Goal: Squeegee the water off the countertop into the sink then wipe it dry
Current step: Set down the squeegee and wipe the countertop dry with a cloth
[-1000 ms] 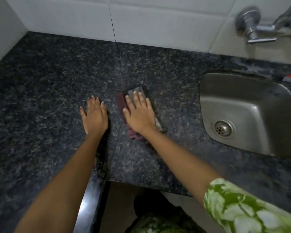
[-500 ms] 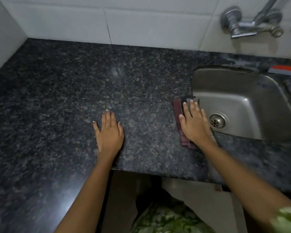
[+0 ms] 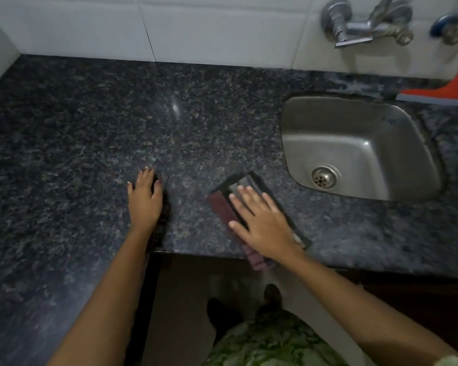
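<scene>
My right hand (image 3: 265,225) presses flat on a folded cloth (image 3: 222,207), maroon and dark with a grey stripe, lying on the dark speckled granite countertop (image 3: 90,141) near its front edge. The cloth's near end hangs slightly over that edge. My left hand (image 3: 144,199) rests palm down on the countertop to the left of the cloth, fingers together, holding nothing. The steel sink (image 3: 354,143) with its drain is set into the counter to the right of the cloth. An orange squeegee (image 3: 439,95) lies behind the sink at the far right.
A metal tap (image 3: 365,25) is mounted on the white tiled wall (image 3: 209,30) above the sink. The counter runs in an L to the left. The floor and my feet show below the front edge.
My right hand has slid the cloth back left and toward me from the sink's rim to the front edge. My left hand stays planted on the counter. The view shifted.
</scene>
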